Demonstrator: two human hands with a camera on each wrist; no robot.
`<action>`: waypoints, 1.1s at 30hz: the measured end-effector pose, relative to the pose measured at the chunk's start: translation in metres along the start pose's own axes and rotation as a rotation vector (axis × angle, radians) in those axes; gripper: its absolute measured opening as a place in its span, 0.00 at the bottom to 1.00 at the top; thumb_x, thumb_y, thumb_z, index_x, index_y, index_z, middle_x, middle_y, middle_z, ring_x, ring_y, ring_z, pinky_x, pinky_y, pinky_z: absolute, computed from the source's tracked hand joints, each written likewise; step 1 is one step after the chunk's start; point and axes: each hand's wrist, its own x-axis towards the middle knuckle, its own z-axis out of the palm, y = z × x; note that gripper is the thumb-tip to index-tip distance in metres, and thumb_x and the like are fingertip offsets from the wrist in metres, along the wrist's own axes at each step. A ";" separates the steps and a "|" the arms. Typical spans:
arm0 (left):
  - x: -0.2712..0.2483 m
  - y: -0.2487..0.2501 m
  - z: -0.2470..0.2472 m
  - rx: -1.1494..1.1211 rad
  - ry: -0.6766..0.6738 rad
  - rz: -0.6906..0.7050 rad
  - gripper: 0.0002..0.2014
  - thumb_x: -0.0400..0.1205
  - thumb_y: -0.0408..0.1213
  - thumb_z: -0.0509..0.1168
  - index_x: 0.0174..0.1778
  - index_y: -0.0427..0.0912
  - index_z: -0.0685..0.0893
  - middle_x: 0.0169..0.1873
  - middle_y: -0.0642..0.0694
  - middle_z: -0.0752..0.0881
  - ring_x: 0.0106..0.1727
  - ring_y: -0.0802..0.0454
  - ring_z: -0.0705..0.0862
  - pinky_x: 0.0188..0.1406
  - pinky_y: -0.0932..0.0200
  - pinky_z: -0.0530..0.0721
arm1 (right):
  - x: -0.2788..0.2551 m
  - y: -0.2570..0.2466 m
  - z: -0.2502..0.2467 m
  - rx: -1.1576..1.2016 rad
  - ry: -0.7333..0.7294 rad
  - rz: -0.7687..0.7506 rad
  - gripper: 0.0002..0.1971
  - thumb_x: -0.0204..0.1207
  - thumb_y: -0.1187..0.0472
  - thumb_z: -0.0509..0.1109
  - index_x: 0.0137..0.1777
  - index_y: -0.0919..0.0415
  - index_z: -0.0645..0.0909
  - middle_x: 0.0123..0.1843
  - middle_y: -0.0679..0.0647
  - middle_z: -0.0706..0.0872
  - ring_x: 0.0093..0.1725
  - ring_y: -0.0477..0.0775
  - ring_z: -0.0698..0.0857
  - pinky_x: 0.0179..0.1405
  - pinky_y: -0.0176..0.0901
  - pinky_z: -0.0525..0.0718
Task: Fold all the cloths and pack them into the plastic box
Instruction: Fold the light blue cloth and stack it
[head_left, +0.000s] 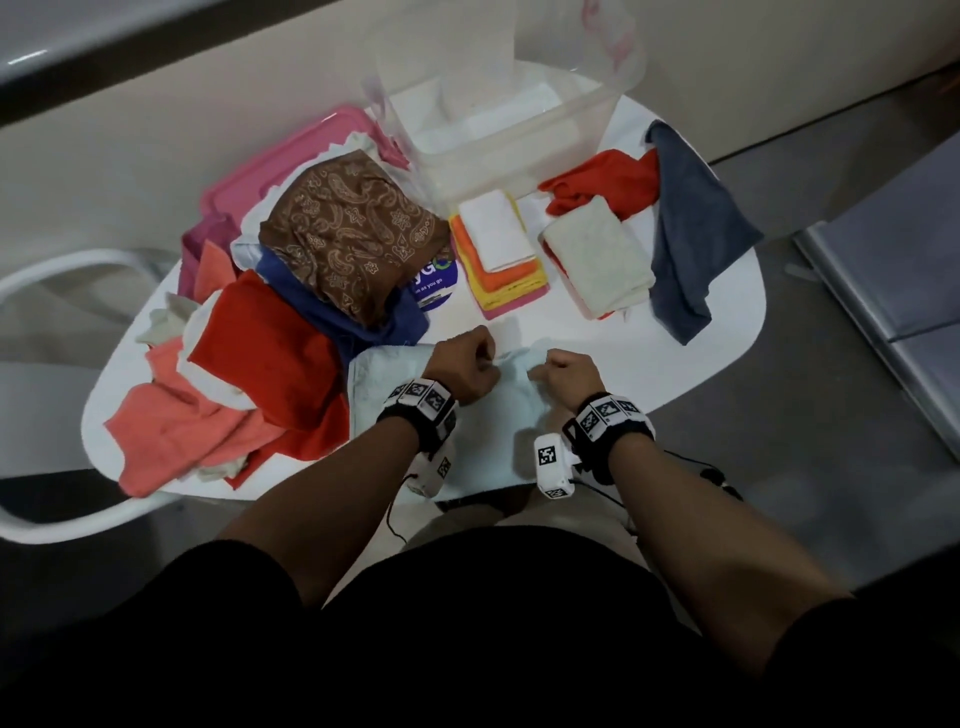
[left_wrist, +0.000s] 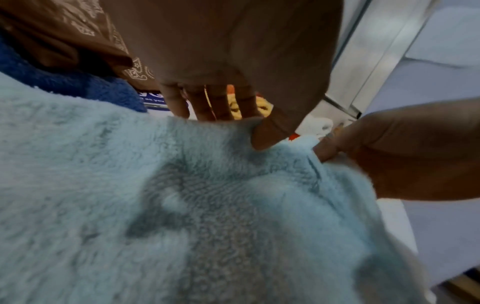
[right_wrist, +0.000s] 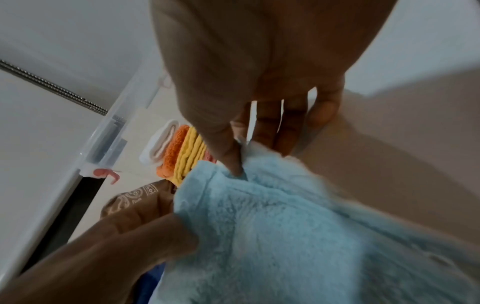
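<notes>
A fluffy light blue cloth (head_left: 498, 410) lies at the near edge of the white table (head_left: 701, 338). My left hand (head_left: 465, 366) pinches its far edge, thumb and fingers closed on the pile (left_wrist: 255, 133). Just to the right, my right hand (head_left: 566, 374) pinches the same edge (right_wrist: 233, 162). The clear plastic box (head_left: 509, 130) stands at the back of the table. In front of it sit two folded stacks: a white, orange, yellow and pink stack (head_left: 501, 254) and a cream stack (head_left: 597, 260).
Unfolded cloths are heaped at the left: a brown paisley cloth (head_left: 348, 228), a dark blue cloth (head_left: 332, 306), a red cloth (head_left: 265, 348) and salmon cloths (head_left: 171, 431). A pink lid (head_left: 291, 156) lies behind them. A red cloth (head_left: 602, 182) and a grey-blue cloth (head_left: 691, 234) lie at the right.
</notes>
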 end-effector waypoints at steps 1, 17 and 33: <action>-0.004 0.002 -0.002 -0.109 -0.007 -0.017 0.10 0.75 0.37 0.69 0.46 0.47 0.74 0.39 0.46 0.84 0.44 0.40 0.84 0.44 0.54 0.80 | -0.001 -0.003 -0.002 0.003 -0.017 -0.017 0.06 0.70 0.68 0.75 0.36 0.57 0.83 0.25 0.49 0.74 0.27 0.48 0.72 0.29 0.37 0.72; -0.025 -0.009 -0.031 -0.494 0.106 0.088 0.07 0.78 0.42 0.75 0.48 0.46 0.92 0.47 0.54 0.92 0.52 0.60 0.87 0.58 0.62 0.82 | -0.026 -0.044 0.012 0.447 -0.278 -0.025 0.09 0.79 0.59 0.72 0.45 0.66 0.87 0.30 0.52 0.86 0.29 0.49 0.82 0.32 0.38 0.80; -0.053 -0.027 -0.048 -0.606 0.002 0.104 0.20 0.79 0.48 0.73 0.32 0.36 0.78 0.26 0.56 0.77 0.31 0.64 0.74 0.41 0.64 0.72 | -0.050 -0.080 0.009 0.315 -0.211 -0.130 0.07 0.59 0.62 0.66 0.37 0.63 0.79 0.35 0.58 0.79 0.40 0.56 0.74 0.38 0.46 0.71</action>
